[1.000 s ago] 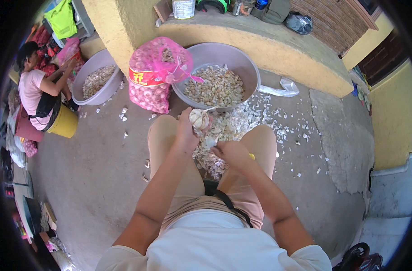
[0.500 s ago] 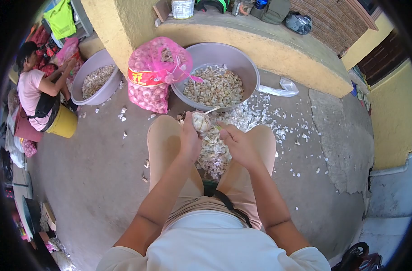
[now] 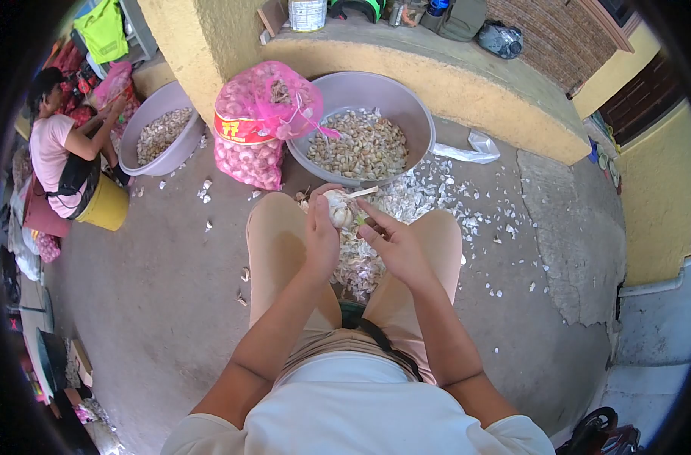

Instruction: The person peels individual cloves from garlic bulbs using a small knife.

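Note:
Over the gap between my knees, my left hand (image 3: 322,231) is closed round a whole white garlic bulb (image 3: 340,209). The bulb's pale stem (image 3: 363,192) points out to the right. My right hand (image 3: 394,244) comes in from the right, thumb and forefinger pinched on a small light-green thing (image 3: 360,219) right at the bulb's side. Most of that thing is hidden by the fingers, and I cannot tell its kind. Below the hands lies a heap of papery garlic skins (image 3: 357,267). Just ahead stands a wide grey basin (image 3: 429,125) with many loose garlic cloves (image 3: 360,144) in it.
A pink mesh sack of garlic bulbs (image 3: 248,163) leans by the basin. Garlic skins and a white plastic strip (image 3: 474,149) litter the floor to the right. At left a person (image 3: 57,140) sits on a yellow bucket (image 3: 105,203) beside another basin (image 3: 188,144) of garlic. A raised ledge (image 3: 466,80) runs behind.
My right hand has come closer to the bulb, and its fingers now meet the bulb's side. The bulb has turned slightly in my left hand, its stem lying flatter to the right.

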`<action>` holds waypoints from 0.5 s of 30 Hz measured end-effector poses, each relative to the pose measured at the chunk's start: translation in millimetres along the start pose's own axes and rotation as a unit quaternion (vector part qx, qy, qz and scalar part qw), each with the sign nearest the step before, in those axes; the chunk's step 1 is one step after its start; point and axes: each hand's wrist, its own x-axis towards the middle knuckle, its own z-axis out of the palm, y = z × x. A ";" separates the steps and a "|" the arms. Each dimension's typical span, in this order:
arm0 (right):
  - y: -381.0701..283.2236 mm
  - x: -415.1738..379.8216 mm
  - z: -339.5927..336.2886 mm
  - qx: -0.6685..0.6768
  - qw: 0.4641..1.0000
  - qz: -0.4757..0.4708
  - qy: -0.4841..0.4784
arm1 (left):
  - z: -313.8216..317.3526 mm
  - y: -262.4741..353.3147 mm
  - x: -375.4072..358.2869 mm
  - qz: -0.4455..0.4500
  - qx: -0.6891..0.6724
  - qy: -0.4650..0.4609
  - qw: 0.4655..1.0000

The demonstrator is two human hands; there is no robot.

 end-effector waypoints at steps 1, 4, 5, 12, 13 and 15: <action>-0.7 -0.2 0.2 -0.002 1.000 0.005 0.001 | -0.3 -0.8 -0.1 0.008 0.006 -0.001 1.000; 4.3 1.6 2.6 0.028 0.999 -0.015 0.015 | 1.2 1.9 -1.5 -0.002 -0.007 -0.004 1.000; 6.5 2.3 3.7 0.044 0.998 -0.028 0.021 | 2.6 2.9 -1.9 0.006 -0.002 0.004 1.000; 5.0 -0.7 8.6 -0.018 0.998 -0.043 0.044 | 5.1 3.5 -4.7 0.026 0.017 0.015 0.999; 6.5 -0.4 9.0 -0.012 0.998 -0.042 0.047 | 5.0 4.0 -5.3 0.024 0.018 0.012 0.999; 11.1 0.7 9.6 0.005 0.998 -0.038 0.055 | 5.5 4.6 -6.0 0.025 0.015 0.011 1.000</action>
